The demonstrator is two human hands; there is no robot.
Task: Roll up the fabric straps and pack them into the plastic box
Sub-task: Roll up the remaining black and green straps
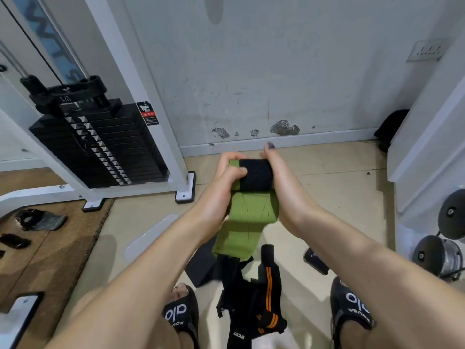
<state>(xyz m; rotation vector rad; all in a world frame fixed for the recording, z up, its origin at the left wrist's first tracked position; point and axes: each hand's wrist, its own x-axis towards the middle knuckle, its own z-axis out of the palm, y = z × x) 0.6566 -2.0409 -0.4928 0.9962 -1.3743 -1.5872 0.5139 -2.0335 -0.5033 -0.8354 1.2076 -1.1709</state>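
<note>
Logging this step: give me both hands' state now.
Left hand: grips the green strap at its rolled end.
Right hand: grips the same roll.

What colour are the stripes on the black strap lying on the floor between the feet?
Orange: two thin stripes along the black strap, clearest in the head view.

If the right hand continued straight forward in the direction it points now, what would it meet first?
Probably the wall's white baseboard. The right hand, gripping the green strap roll, points forward over bare floor, and nothing stands between. Depth is unclear from one view.
</note>
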